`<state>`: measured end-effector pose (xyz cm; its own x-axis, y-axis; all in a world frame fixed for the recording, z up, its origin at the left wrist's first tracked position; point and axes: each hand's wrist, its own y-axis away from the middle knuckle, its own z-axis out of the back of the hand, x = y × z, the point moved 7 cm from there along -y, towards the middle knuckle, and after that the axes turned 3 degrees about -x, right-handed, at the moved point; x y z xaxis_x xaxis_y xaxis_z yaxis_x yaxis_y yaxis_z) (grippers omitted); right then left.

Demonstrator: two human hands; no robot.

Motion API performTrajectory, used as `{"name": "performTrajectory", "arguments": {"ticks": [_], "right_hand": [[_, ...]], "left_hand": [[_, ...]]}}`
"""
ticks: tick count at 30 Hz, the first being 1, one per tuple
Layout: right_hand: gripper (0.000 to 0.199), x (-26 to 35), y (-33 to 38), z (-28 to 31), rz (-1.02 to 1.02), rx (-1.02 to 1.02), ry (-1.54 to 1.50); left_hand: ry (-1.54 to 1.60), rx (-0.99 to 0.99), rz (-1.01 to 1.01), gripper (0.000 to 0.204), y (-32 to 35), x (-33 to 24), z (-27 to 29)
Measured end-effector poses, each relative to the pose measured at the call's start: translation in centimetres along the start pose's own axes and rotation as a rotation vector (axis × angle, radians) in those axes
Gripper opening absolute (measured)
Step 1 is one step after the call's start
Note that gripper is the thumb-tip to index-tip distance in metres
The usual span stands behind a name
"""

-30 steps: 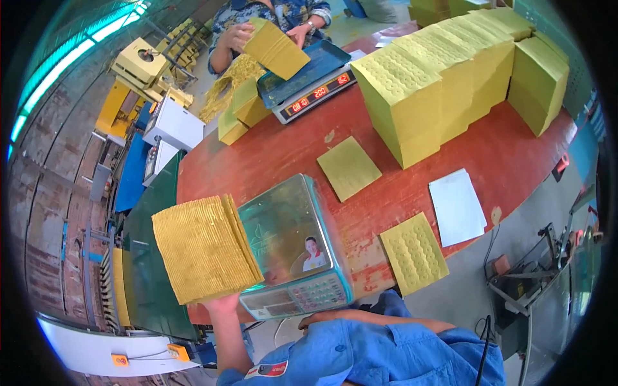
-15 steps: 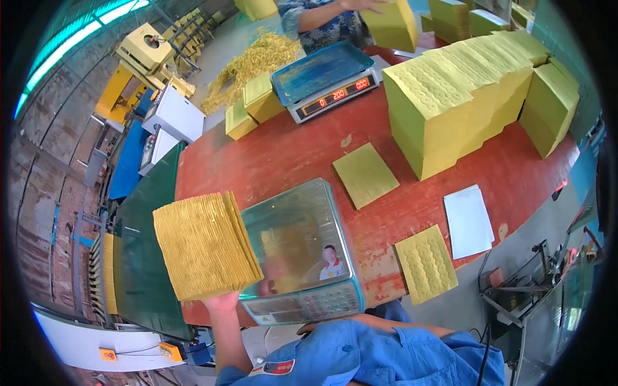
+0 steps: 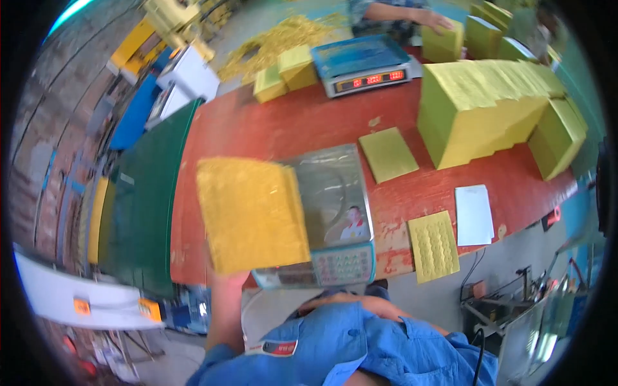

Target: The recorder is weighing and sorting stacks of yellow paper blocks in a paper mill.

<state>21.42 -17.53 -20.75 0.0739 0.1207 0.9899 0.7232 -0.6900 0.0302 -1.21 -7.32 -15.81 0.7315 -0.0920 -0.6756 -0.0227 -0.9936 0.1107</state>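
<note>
My left hand [image 3: 226, 283] grips the near edge of a thick stack of yellow paper sheets [image 3: 251, 215] and holds it up, tilted, over the left part of a weighing scale [image 3: 331, 186]. The scale has a bare steel pan and a keypad [image 3: 341, 265] at its near edge. My left forearm rises from the lower edge. A bent arm in a blue sleeve [image 3: 360, 307] lies under the scale's near edge, and its hand is hidden. My right hand does not show.
On the red table [image 3: 290, 122] lie a flat yellow pad [image 3: 388, 154], a dotted yellow sheet [image 3: 433, 246] and a white sheet [image 3: 474, 214]. Tall yellow paper blocks [image 3: 479, 112] stand at right. A second scale [image 3: 362, 63] sits at the far side, where another person's hand [image 3: 432, 20] rests on a yellow block.
The stack in my left hand has moved right and now overlaps the scale's left edge. The person at the far side has carried a yellow block to the right.
</note>
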Motion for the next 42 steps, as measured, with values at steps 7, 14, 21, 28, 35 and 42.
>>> {"name": "performTrajectory", "arguments": {"ticks": [7, 14, 21, 28, 35, 42], "right_hand": [[0.050, 2.9, 1.6, 1.7, 0.101, -0.281, -0.545], [0.079, 4.6, -0.8, 1.2, 0.274, -0.447, -0.816], [0.053, 6.0, -0.4, 5.2, 0.321, -0.746, -0.681], [0.057, 16.4, 0.4, 7.9, 0.501, -1.018, -0.027], [0.033, 23.0, -3.7, 4.7, 0.567, -0.950, 0.979], [0.038, 17.9, -8.7, 3.1, 0.535, -0.860, 1.399]], "left_hand": [[-0.106, 0.147, 0.077, 0.057, 4.8, 0.2, -5.0], [-0.487, 0.298, 0.259, 0.056, 5.8, 1.9, -8.7], [-0.913, 0.376, 0.107, 0.058, 0.4, -0.3, -11.7], [-1.543, 0.475, -1.011, 0.033, -0.6, -3.5, -16.5], [0.101, 0.144, 0.342, 0.032, -5.5, 4.9, -8.3], [0.080, -0.051, 0.417, 0.031, -2.1, 7.0, -3.0]]}}
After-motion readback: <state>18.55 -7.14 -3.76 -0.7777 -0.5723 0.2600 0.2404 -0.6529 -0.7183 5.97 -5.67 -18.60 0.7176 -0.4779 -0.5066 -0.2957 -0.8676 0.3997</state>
